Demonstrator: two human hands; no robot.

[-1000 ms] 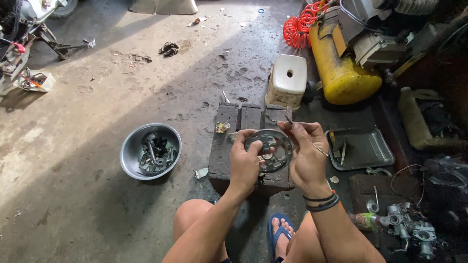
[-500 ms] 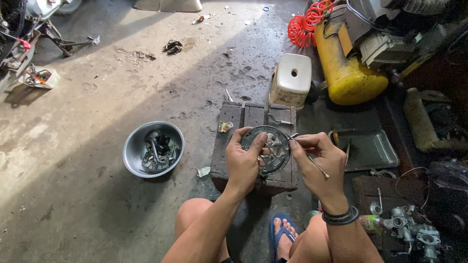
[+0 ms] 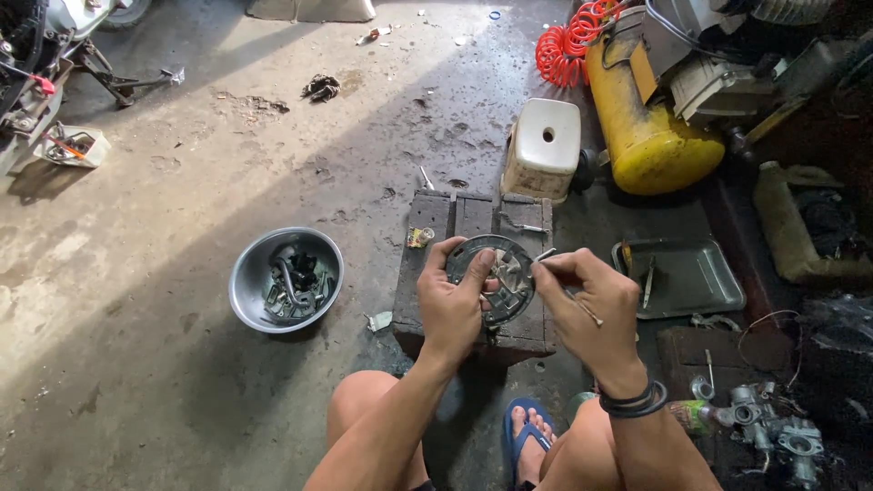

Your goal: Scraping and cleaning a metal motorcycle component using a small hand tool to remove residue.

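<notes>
While left hand (image 3: 452, 305) grips round metal plate (image 3: 492, 277) by its rim over wooden block (image 3: 436, 273), right hand (image 3: 587, 305) pinches thin tool (image 3: 568, 291) against it.

A small yellowish wrapper (image 3: 420, 237) is lying mid-frame on the wooden block's (image 3: 436, 273) left edge; no labels, signs or screens are showing clearly.

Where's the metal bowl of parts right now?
In the head view the bowl sits on the concrete floor, left of the wooden block and of the left hand holding the round plate.
</notes>
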